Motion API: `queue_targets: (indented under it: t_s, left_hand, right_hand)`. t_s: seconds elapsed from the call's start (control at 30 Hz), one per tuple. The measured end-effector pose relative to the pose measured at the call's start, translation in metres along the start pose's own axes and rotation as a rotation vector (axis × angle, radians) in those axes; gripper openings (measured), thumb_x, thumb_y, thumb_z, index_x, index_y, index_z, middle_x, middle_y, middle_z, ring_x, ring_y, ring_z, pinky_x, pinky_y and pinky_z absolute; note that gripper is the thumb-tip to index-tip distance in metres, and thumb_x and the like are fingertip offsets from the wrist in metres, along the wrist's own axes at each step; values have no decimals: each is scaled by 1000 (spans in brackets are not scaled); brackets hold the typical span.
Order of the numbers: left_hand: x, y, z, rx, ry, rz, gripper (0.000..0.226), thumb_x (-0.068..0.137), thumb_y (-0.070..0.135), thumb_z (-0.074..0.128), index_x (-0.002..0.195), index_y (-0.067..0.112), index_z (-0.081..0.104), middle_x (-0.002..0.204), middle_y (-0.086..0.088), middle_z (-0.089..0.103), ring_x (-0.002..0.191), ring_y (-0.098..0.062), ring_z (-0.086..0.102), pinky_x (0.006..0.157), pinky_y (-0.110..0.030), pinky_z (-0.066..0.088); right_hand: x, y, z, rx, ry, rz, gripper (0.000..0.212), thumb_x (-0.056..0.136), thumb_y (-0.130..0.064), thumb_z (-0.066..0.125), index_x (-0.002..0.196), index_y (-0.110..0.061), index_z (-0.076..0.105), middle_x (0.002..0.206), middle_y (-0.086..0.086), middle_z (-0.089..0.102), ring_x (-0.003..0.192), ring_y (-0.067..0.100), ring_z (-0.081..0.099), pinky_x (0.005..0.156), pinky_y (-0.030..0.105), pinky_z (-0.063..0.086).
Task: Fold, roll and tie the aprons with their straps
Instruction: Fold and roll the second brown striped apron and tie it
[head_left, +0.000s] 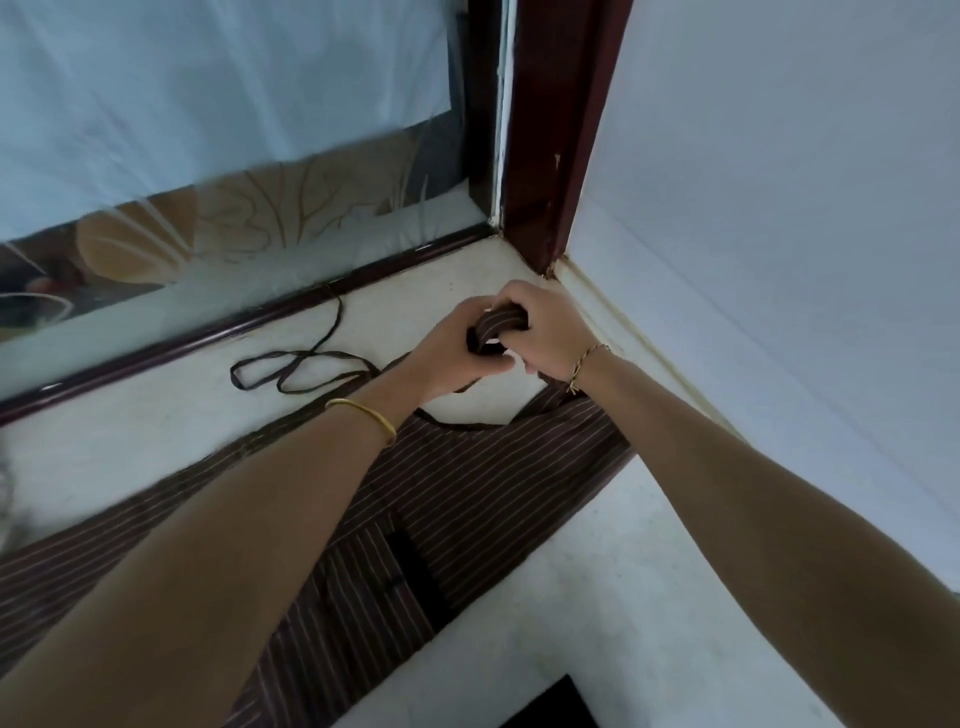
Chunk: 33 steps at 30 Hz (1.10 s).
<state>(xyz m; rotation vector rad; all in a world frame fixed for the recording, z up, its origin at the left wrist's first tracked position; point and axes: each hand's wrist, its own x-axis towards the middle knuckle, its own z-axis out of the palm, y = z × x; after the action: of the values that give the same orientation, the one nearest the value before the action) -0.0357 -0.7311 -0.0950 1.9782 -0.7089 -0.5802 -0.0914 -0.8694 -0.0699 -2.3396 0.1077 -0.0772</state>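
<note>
Left hand (447, 348) and right hand (545, 332), fingers curled, pinch the strap (501, 318) of the apron (467, 493); tight, even folds should help

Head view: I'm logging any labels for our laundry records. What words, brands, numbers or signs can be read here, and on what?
None: no word, number, brand or sign is readable in this view.
Striped apron: stripes only, no label showing.
Glass pane: a leaf pattern, no lettering.
</note>
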Motion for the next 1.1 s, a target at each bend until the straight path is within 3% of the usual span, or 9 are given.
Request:
queue_targets:
  t_s: [0.1, 0.2, 0.4, 0.6, 0.67, 0.77, 0.87, 0.97, 1.1]
  left_hand:
    - [-8, 11, 2, 108, 27, -24, 23, 86, 15, 65, 106, 18, 56, 89, 0, 62, 80, -14, 60, 63, -19, 48]
    - [-21, 19, -12, 113, 48, -65, 19, 85, 9, 64, 104, 12, 59, 83, -4, 63, 72, -15, 61, 65, -28, 52]
    - [-59, 7, -49, 129, -635, -470, 30, 86, 11, 66, 114, 6, 56, 89, -12, 71, 64, -14, 63, 60, -23, 54]
    - [-97, -47, -35, 544, -941, -599, 3, 87, 17, 64, 86, 15, 64, 85, -2, 72, 77, -13, 67, 94, -36, 51]
    - [-109, -62, -30, 724, -922, -575, 6, 85, 17, 65, 91, 16, 64, 86, 2, 70, 89, -15, 67, 98, -39, 47]
    - [-127, -78, -19, 903, -870, -577, 44, 83, 24, 68, 124, 16, 54, 119, -2, 57, 112, -22, 55, 95, -34, 46]
    - [-133, -84, -15, 678, -729, -543, 49, 84, 22, 65, 130, 15, 49, 131, -3, 48, 117, -21, 48, 94, -31, 43]
    - [-126, -85, -16, 388, -448, -504, 37, 87, 4, 51, 121, 15, 62, 130, 0, 52, 120, -15, 45, 103, -26, 34]
    - [-110, -105, -23, 566, 3, -411, 29, 93, 10, 48, 117, 14, 64, 127, -7, 51, 121, -25, 47, 103, -36, 41]
  right_hand:
    - [-17, -1, -1, 77, 37, 30, 27, 83, -9, 59, 106, -16, 47, 76, 3, 59, 41, 3, 51, 42, 22, 46]
    - [-33, 9, 1, 128, -77, 107, 45, 80, -23, 72, 112, -19, 41, 82, 3, 64, 50, 8, 58, 51, 23, 51]
    - [-60, 46, 53, -345, -605, 181, 18, 79, -17, 69, 87, -20, 54, 77, -3, 59, 71, 13, 58, 71, 27, 50]
    - [-61, 61, 79, -726, -766, 158, 6, 91, -19, 53, 89, -14, 55, 73, -5, 48, 78, 17, 51, 64, 25, 43]
    - [-61, 64, 81, -806, -784, 140, 14, 94, -20, 52, 102, -12, 60, 90, 0, 57, 87, 19, 54, 70, 27, 45]
    - [-58, 62, 80, -830, -853, 146, 30, 91, -8, 51, 121, -9, 56, 120, 8, 56, 96, 18, 52, 76, 27, 43]
    - [-49, 53, 83, -745, -959, 237, 13, 81, -9, 53, 93, -10, 60, 92, 6, 54, 81, 20, 53, 61, 27, 39]
    - [-35, 45, 89, -598, -741, 239, 23, 82, -12, 49, 60, -12, 43, 65, 1, 42, 61, 17, 43, 56, 27, 34]
    - [-23, 39, 95, -648, -339, 210, 19, 91, -7, 48, 108, -9, 55, 105, 7, 53, 83, 23, 57, 68, 31, 48]
